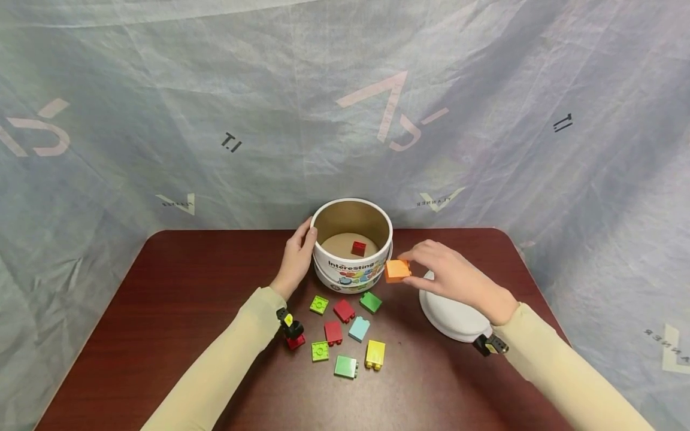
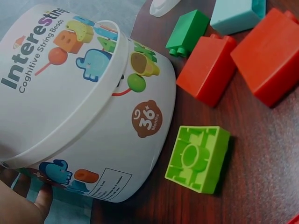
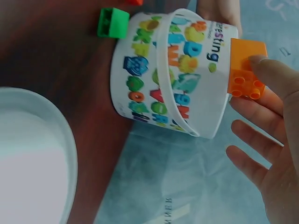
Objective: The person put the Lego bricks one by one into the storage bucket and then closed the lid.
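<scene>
A dark red-brown wood-grain desk (image 1: 188, 299) with rounded far corners stands before a hanging grey sheet (image 1: 302, 90) printed with letters. A left sleeve (image 1: 215, 365) and a right sleeve (image 1: 566, 362), both cream, cross it from the near side. Closest to the near edge, roughly midway between the side edges, lie a green brick (image 1: 344, 367), its studs pointing right, and just beside it a yellow brick (image 1: 375, 353). Next come a lime-green brick (image 1: 320, 351), hollow underside up, and a red brick (image 1: 296, 342) partly hidden by a black wrist camera (image 1: 291, 327). Beyond are a second red brick (image 1: 333, 332), a light blue brick (image 1: 359, 328), a third red brick (image 1: 344, 310), a second lime-green brick (image 1: 319, 304) and a second green brick (image 1: 371, 302), near a white bucket (image 1: 345, 272). Near the right edge lies a white round lid (image 1: 455, 314), partly covered by the right hand (image 1: 451, 274), which pinches an orange brick (image 1: 397, 271) between thumb and fingers beside the bucket's right wall; whether they touch cannot be told. The bucket, lettered "Interesting", stands upright near the middle of the far edge, handle (image 2: 74, 123) lowered, a fourth red brick (image 1: 359, 248) on its floor. The left hand (image 1: 294, 257) rests against its left side, thumb and fingers spread.
</scene>
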Demonstrator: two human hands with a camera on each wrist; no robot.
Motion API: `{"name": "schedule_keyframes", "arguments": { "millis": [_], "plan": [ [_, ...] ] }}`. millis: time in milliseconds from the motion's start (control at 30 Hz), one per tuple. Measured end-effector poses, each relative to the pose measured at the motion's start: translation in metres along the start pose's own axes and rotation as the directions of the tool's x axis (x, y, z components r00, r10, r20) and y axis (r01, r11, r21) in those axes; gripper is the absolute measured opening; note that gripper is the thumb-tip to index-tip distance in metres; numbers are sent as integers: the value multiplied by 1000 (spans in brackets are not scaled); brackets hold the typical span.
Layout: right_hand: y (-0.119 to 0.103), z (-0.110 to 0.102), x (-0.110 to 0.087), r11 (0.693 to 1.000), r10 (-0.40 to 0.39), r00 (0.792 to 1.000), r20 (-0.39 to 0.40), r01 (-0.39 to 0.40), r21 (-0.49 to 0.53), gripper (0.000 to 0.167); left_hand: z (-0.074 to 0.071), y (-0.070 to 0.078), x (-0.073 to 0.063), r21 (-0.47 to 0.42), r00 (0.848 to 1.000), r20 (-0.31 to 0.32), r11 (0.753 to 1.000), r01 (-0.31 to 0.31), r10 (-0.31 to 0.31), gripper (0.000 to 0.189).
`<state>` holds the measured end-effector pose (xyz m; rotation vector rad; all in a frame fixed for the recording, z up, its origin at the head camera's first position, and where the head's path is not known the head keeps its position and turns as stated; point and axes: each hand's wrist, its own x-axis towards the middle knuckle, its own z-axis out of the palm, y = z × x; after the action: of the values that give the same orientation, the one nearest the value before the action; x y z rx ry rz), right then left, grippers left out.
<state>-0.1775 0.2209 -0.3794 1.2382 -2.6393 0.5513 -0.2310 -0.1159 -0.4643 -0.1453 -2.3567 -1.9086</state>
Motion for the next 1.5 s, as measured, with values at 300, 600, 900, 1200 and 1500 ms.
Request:
{"name": "schedule_keyframes", "arguments": {
  "millis": [300,600,900,1200,1500],
  "plan": [
    [6,-11,26,1000,20,1000,-17,-20,7,39,-5,-2,-1,14,999,-10,999,-33,33,52],
    [13,-15,48,999,27,998,-49,-25,34,39,-7,-4,1,16,999,-6,999,-47,47,52],
    [24,-13,63,997,57,991,-120,-51,53,36,-5,-3,-1,17,999,-1,999,-45,45,53],
    [27,0,77,991,115,991,-73,-110,73,39,-3,-4,1,10,999,-1,999,-35,35,52],
    [31,11,80,989,142,990,-24,-141,49,39,0,-4,3,6,999,-13,999,-42,42,52]
  ]
}}
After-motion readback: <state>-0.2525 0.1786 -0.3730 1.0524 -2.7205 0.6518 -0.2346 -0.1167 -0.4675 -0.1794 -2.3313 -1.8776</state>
